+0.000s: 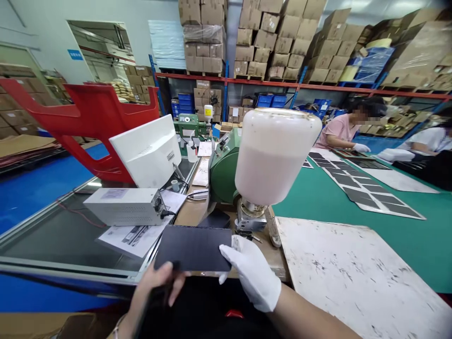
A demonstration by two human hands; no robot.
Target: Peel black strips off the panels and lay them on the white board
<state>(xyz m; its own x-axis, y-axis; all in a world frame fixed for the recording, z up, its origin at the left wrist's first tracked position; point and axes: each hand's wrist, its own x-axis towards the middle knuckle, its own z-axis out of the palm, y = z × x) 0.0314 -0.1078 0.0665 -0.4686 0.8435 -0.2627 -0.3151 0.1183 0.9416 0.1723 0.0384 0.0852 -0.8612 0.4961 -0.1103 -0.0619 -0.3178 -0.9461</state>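
Note:
Between my two hands is a flat black rectangular panel, tilted up in front of me. My left hand, bare, has its thumb over the panel's lower left corner and its fingers underneath. On the right edge, my right hand in a white glove pinches the panel, thumb on the front. Just beyond the panel, more dark flat pieces lie by the green machine. A cloudy plastic bottle with whitish liquid stands upside down on the machine's metal fitting.
To the left are a white boxy unit, the back of a white monitor and a red plastic stool. A stained white board lies on the right. Farther off, a person in pink works beside sheets of dark pieces.

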